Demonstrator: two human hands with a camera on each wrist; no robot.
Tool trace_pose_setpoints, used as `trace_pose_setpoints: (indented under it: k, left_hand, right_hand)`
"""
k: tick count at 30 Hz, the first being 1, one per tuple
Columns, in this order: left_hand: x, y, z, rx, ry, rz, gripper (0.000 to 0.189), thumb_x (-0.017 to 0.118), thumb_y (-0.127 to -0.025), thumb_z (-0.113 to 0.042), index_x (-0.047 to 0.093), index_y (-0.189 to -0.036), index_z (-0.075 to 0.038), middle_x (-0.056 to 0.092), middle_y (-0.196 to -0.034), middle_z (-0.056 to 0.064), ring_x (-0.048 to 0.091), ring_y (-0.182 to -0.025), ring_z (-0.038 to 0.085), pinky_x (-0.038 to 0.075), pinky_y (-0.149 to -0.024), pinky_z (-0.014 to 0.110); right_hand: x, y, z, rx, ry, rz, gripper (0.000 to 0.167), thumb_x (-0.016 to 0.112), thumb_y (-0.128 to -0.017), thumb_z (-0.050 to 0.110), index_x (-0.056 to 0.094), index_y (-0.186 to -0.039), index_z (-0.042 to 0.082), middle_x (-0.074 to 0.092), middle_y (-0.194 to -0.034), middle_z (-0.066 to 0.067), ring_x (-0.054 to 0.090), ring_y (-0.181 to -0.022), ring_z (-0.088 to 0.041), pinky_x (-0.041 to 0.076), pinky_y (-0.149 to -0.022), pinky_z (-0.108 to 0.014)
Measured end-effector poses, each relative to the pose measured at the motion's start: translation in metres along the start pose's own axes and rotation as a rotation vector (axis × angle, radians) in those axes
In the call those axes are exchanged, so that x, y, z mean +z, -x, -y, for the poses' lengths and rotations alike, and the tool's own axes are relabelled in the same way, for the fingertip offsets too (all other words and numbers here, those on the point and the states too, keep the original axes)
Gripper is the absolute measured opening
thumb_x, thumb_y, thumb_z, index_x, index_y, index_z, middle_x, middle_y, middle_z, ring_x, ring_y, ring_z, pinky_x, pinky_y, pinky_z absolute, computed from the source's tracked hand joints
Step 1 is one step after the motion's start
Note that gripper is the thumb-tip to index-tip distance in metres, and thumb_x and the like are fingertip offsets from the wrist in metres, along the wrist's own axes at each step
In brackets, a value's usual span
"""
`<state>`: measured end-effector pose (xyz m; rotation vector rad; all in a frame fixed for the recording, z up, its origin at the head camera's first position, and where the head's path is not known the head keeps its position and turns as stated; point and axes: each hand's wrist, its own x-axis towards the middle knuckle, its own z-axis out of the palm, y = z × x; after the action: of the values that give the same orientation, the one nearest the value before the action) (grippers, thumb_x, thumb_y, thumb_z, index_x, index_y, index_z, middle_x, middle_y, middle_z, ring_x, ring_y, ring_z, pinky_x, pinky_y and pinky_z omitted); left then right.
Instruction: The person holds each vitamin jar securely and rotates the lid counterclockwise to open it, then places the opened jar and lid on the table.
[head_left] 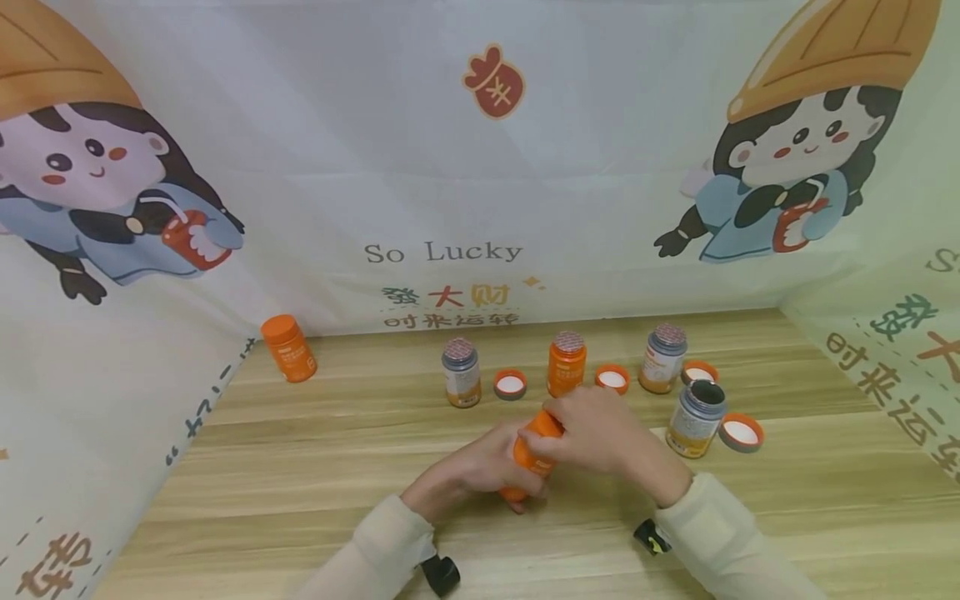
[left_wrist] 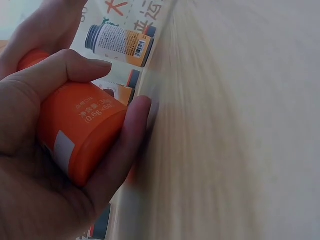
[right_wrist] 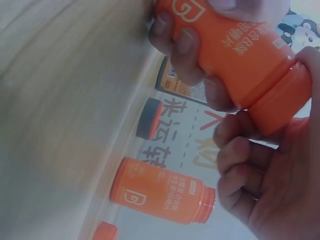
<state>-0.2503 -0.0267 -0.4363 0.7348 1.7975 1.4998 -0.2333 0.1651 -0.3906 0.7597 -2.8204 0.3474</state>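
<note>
My left hand (head_left: 487, 462) is wrapped around the body of an orange bottle (head_left: 531, 457), which it holds tilted above the wooden table. Its orange cap (right_wrist: 282, 100) is on the bottle, and the right hand (head_left: 596, 423) grips it with curled fingers. Just behind the hands stands an uncapped orange bottle (head_left: 566, 371) with a patterned seal over its mouth. A grey bottle (head_left: 462, 383) with the same kind of seal is to its left. Print shows on the held bottle in both wrist views.
A capped orange bottle (head_left: 291, 354) stands at the back left. To the right are a sealed grey bottle (head_left: 662, 367) and a grey bottle with a dark open mouth (head_left: 692, 429). Several loose caps, such as this cap (head_left: 742, 433), lie inside-up. Printed cloth (head_left: 420, 192) walls the table (head_left: 300, 483).
</note>
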Motion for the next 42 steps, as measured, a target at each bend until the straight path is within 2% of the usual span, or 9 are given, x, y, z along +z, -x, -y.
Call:
trace_pose_setpoints:
  k: [6, 9, 16, 24, 30, 37, 42]
  left_hand:
    - [0.0, -0.002, 0.0, 0.038, -0.016, 0.017, 0.053, 0.067, -0.078, 0.01, 0.057, -0.127, -0.007, 0.06, -0.087, 0.003, 0.06, -0.067, 0.016, 0.054, -0.049, 0.027]
    - [-0.001, -0.002, 0.0, 0.033, -0.025, -0.004, 0.054, 0.067, -0.078, 0.01, 0.057, -0.128, -0.006, 0.06, -0.088, 0.003, 0.06, -0.068, 0.015, 0.053, -0.049, 0.026]
    - [-0.003, -0.002, 0.0, 0.017, -0.044, -0.036, 0.051, 0.069, -0.077, 0.009, 0.055, -0.124, -0.005, 0.06, -0.086, 0.003, 0.063, -0.067, 0.017, 0.055, -0.048, 0.026]
    - [-0.003, -0.002, -0.001, 0.025, -0.085, -0.048, 0.056, 0.069, -0.076, 0.01, 0.059, -0.127, -0.009, 0.06, -0.086, 0.003, 0.062, -0.067, 0.015, 0.055, -0.047, 0.027]
    - [-0.003, -0.002, -0.002, 0.027, -0.105, -0.048, 0.059, 0.07, -0.076, 0.01, 0.06, -0.129, -0.015, 0.059, -0.088, 0.002, 0.06, -0.067, 0.015, 0.056, -0.047, 0.028]
    - [-0.004, -0.001, -0.004, 0.009, -0.109, -0.053, 0.062, 0.073, -0.076, 0.008, 0.06, -0.131, -0.018, 0.06, -0.094, 0.003, 0.061, -0.072, 0.015, 0.057, -0.048, 0.027]
    - [-0.006, 0.001, -0.005, -0.007, -0.117, -0.059, 0.06, 0.074, -0.076, 0.009, 0.06, -0.13, -0.014, 0.06, -0.091, 0.003, 0.062, -0.071, 0.015, 0.057, -0.049, 0.028]
  right_hand:
    - [-0.004, 0.003, 0.0, 0.062, -0.014, 0.049, 0.05, 0.058, -0.091, 0.065, 0.05, -0.064, 0.024, 0.037, -0.056, 0.011, 0.042, -0.049, -0.008, 0.027, -0.045, -0.024]
    - [-0.007, 0.003, -0.002, 0.102, -0.03, 0.067, 0.054, 0.054, -0.092, 0.071, 0.052, -0.066, 0.024, 0.04, -0.057, 0.01, 0.044, -0.051, -0.01, 0.03, -0.048, -0.025]
    - [-0.013, 0.005, -0.004, 0.176, -0.069, 0.116, 0.064, 0.048, -0.094, 0.076, 0.05, -0.061, 0.022, 0.037, -0.056, 0.009, 0.043, -0.05, -0.011, 0.027, -0.049, -0.026]
    - [-0.012, 0.003, -0.004, 0.146, -0.082, 0.16, 0.055, 0.05, -0.097, 0.067, 0.053, -0.064, 0.023, 0.04, -0.057, 0.009, 0.044, -0.052, -0.011, 0.03, -0.051, -0.026]
    - [-0.014, 0.002, -0.004, 0.121, -0.076, 0.185, 0.042, 0.055, -0.094, 0.059, 0.055, -0.074, 0.022, 0.047, -0.062, 0.007, 0.047, -0.056, -0.011, 0.033, -0.052, -0.026]
    - [-0.016, 0.002, -0.004, 0.099, -0.089, 0.215, 0.035, 0.06, -0.091, 0.056, 0.057, -0.084, 0.021, 0.052, -0.068, 0.005, 0.049, -0.06, -0.012, 0.036, -0.052, -0.026]
    - [-0.016, 0.001, -0.004, 0.081, -0.084, 0.232, 0.036, 0.061, -0.09, 0.055, 0.06, -0.093, 0.019, 0.054, -0.071, 0.005, 0.05, -0.062, -0.012, 0.037, -0.052, -0.026]
